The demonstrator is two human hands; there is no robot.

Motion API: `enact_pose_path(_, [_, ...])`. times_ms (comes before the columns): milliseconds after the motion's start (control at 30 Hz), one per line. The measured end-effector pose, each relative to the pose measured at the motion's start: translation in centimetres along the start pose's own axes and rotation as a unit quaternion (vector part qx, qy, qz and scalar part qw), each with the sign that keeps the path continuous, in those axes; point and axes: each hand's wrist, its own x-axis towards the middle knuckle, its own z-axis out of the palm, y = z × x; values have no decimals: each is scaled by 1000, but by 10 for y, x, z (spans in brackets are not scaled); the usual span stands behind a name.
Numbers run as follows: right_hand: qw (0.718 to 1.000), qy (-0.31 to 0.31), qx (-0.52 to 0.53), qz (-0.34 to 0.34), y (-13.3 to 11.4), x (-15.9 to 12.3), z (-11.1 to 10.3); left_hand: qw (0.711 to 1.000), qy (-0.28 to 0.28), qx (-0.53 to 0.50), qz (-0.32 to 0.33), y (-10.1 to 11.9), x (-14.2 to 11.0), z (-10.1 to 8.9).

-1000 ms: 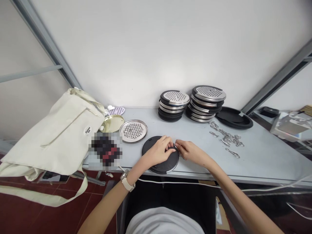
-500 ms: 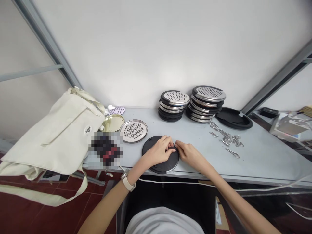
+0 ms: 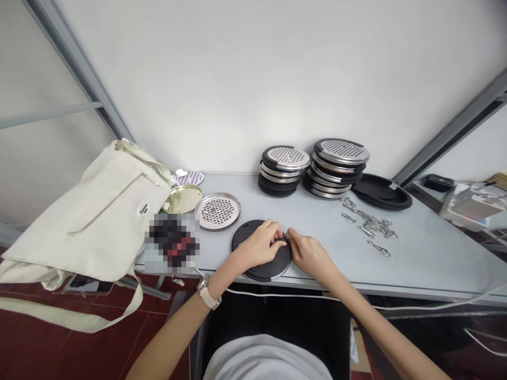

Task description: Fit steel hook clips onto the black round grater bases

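Presently, the right hand is pinched on a small clip at the rim of the black disc, flat at the table's near edge. The left hand lies over the disc; its grip cannot be confirmed. Work appears to be at clip fitting, calling for a steady disc and fine fingertip alignment.

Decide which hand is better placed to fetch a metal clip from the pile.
Right, probably: the right hand is nearer the pile of clips; the left hand lies over the black disc.
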Motion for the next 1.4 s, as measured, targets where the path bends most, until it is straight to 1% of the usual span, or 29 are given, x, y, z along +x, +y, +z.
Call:
enact_pose_path(233, [999, 5, -35, -7, 0, 0, 2, 1000, 5, -2, 12, -1, -1, 0])
enact_pose_path(667, [999, 24, -45, -14, 5, -5, 4, 1000, 1, -21, 15, 3, 0, -4])
enact_pose_path(867, [998, 49, -36, -11, 7, -7, 9, 1000, -8, -21, 12, 6, 0, -7])
enact_pose_path(1033, [998, 58, -21, -14, 7, -7, 8, 1000, -18, -16, 12, 9, 0, -9])
enact_pose_path(1400, [998, 60, -16, -27, 9, -10, 11, 1000, -15, -16, 5, 8, 0, -8])
